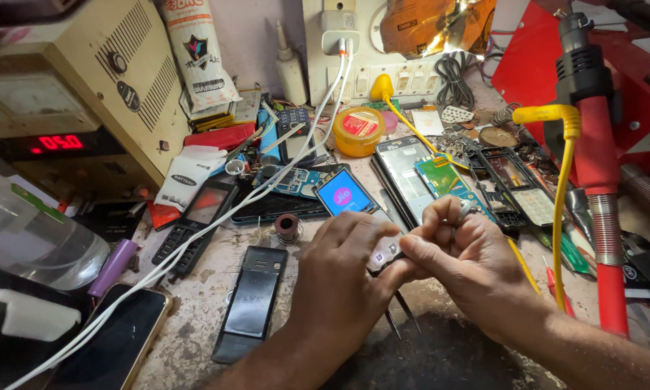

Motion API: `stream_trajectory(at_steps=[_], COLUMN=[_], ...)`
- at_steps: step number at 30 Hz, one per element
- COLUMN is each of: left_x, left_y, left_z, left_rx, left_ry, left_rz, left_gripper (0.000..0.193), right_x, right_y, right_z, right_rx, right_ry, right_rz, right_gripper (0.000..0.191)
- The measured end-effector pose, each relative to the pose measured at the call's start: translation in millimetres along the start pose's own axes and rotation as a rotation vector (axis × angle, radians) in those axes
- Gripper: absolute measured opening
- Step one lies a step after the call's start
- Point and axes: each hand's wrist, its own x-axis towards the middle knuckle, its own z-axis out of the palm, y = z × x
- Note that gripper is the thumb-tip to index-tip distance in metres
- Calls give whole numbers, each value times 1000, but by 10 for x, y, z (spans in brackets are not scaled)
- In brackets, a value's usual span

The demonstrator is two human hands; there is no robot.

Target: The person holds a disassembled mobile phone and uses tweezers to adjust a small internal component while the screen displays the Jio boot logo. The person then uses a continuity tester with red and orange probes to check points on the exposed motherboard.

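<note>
A worn, stained bench (pixel 195 303) crammed with phone parts runs back to a wall with a white socket strip (pixel 412 79). At centre, the left hand (pixel 339 271) and right hand (pixel 462 256) meet, both pinched shut on a small keypad phone (pixel 384 250); its lit blue screen (pixel 344 192) sticks out toward 11 o'clock. Tweezers (pixel 401 314) poke out below the hands at 6 o'clock. Which fingers carry the grip I cannot tell. A black back cover (pixel 251 302) lies at 9 o'clock of the hands, with a solder reel (pixel 287 227) just above it. A white cable (pixel 195 238) crosses from the socket toward 7 o'clock. A beige power supply (pixel 72 94) fills 10 o'clock; a yellow tin (pixel 359 131) sits at 12; a red hot-air gun (pixel 599 173) stands at 3.
</note>
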Motion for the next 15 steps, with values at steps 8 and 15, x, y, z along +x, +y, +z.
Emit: stream_trajectory(at_steps=[8, 15], left_x=[53, 78], left_y=[-5, -16], left_z=[-133, -217], left_rx=[-24, -51], left_ry=[-17, -67], left_rz=[-29, 17], left_gripper=[38, 19], right_x=[-18, -3], right_y=[-5, 48], right_z=[29, 1], right_rx=[90, -1], right_ry=[-44, -24], right_rz=[-53, -99], right_gripper=[18, 19])
